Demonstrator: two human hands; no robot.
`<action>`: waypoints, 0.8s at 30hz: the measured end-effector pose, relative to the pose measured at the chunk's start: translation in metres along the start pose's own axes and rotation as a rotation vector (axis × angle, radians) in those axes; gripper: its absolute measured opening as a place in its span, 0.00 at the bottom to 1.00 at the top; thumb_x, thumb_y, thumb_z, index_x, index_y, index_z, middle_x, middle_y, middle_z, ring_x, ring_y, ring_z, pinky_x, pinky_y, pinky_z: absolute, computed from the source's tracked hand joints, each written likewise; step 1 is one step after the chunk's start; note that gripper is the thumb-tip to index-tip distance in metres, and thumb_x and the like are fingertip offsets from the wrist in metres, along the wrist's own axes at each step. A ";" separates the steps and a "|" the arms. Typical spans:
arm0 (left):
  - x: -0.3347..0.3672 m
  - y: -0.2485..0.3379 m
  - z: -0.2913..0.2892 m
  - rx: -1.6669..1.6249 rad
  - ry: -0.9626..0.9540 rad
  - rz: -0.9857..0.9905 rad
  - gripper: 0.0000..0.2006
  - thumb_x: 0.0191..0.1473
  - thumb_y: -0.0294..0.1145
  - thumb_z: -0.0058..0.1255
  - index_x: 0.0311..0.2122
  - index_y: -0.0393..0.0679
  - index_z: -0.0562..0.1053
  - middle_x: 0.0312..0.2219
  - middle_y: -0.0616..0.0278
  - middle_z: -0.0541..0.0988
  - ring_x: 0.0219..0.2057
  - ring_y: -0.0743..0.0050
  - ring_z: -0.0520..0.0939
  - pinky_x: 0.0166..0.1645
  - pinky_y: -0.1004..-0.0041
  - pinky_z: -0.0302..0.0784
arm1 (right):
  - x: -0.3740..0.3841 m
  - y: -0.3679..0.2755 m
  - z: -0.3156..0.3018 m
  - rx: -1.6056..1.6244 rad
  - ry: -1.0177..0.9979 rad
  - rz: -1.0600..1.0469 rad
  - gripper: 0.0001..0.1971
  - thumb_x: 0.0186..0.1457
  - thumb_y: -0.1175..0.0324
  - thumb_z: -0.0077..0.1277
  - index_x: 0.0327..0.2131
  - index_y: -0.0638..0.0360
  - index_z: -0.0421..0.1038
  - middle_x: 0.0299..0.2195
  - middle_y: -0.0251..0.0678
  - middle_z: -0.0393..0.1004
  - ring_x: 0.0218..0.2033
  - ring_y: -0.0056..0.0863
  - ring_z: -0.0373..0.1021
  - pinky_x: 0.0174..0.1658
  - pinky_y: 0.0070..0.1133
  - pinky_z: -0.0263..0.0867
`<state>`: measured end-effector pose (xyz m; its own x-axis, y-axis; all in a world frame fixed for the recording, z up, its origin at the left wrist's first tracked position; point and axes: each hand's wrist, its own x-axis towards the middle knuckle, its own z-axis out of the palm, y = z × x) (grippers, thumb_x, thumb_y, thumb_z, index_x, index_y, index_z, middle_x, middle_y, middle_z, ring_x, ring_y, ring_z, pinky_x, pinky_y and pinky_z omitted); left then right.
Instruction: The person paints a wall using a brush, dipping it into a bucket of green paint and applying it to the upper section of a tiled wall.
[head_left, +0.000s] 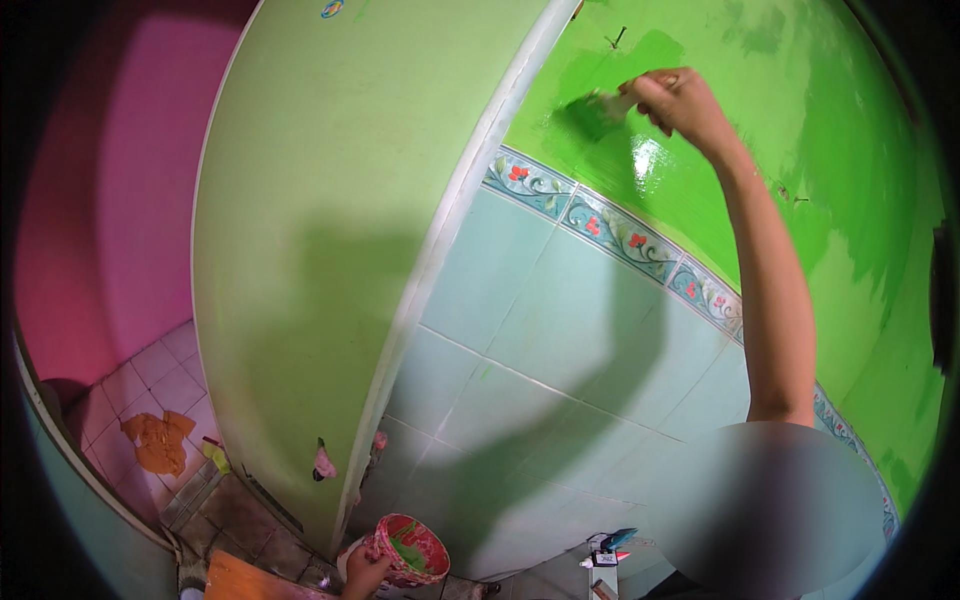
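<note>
My right hand (680, 108), arm raised high, is closed round the handle of a paintbrush (597, 112). The brush's green, paint-loaded bristles rest against the green wall (700, 190), over a patch of wet, shiny darker paint. Low in the view, my left hand (367, 573) grips the side of a red-and-white patterned paint bucket (430, 548). Green paint (408, 553) shows inside the bucket and is smeared on its inner wall. Part of my left hand is cut off by the lower edge.
A flowered tile border (620, 236) tops pale blue wall tiles (560, 330). A light green door (320, 180) stands at left. Nails (617, 38) stick out of the wall. An orange cloth (160, 442) lies on the floor; small items sit on a ledge (604, 575). A blurred patch covers the lower right.
</note>
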<state>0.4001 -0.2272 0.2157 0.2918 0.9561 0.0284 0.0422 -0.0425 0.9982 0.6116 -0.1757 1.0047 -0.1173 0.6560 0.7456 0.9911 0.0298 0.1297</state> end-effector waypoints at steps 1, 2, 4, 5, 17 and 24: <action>0.000 0.003 0.000 0.002 -0.001 0.003 0.11 0.45 0.37 0.60 0.27 0.42 0.72 0.20 0.67 0.73 0.23 0.78 0.72 0.31 0.73 0.71 | -0.009 -0.002 0.008 0.008 -0.030 0.020 0.14 0.52 0.59 0.50 0.28 0.61 0.78 0.15 0.32 0.70 0.14 0.16 0.63 0.19 0.18 0.62; 0.000 0.007 0.000 0.023 -0.014 -0.037 0.12 0.46 0.38 0.60 0.29 0.42 0.73 0.21 0.67 0.73 0.24 0.78 0.73 0.31 0.73 0.71 | -0.012 0.007 0.014 0.005 -0.095 0.020 0.15 0.52 0.59 0.51 0.28 0.62 0.78 0.14 0.32 0.70 0.14 0.16 0.63 0.18 0.18 0.62; -0.003 0.020 -0.002 0.048 -0.036 -0.075 0.12 0.47 0.38 0.59 0.32 0.42 0.74 0.22 0.67 0.74 0.24 0.78 0.74 0.32 0.74 0.71 | -0.018 0.015 0.013 -0.007 -0.169 0.092 0.15 0.51 0.59 0.51 0.28 0.61 0.79 0.14 0.32 0.70 0.14 0.16 0.64 0.19 0.18 0.62; -0.006 0.032 -0.003 0.029 -0.040 -0.123 0.14 0.48 0.40 0.59 0.34 0.42 0.74 0.22 0.66 0.75 0.25 0.78 0.74 0.32 0.74 0.72 | -0.017 0.021 0.007 -0.010 -0.166 0.095 0.15 0.51 0.59 0.51 0.28 0.61 0.79 0.14 0.32 0.70 0.14 0.16 0.64 0.19 0.18 0.62; 0.004 -0.005 0.007 0.100 -0.041 -0.066 0.15 0.49 0.40 0.57 0.39 0.42 0.74 0.23 0.66 0.75 0.25 0.79 0.74 0.31 0.75 0.72 | -0.043 0.052 -0.047 -0.049 -0.214 0.074 0.13 0.55 0.64 0.49 0.33 0.64 0.78 0.16 0.30 0.70 0.12 0.13 0.61 0.15 0.15 0.58; 0.011 -0.048 0.024 0.021 -0.107 0.024 0.15 0.48 0.33 0.56 0.41 0.42 0.73 0.26 0.66 0.75 0.25 0.78 0.75 0.29 0.76 0.72 | -0.028 0.087 -0.107 -0.198 0.291 0.023 0.14 0.53 0.62 0.49 0.31 0.61 0.78 0.17 0.31 0.72 0.14 0.15 0.63 0.18 0.17 0.62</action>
<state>0.4237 -0.2219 0.1671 0.3937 0.9181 0.0452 0.0533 -0.0720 0.9960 0.6943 -0.2720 1.0646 -0.1359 0.4118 0.9011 0.9656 -0.1485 0.2135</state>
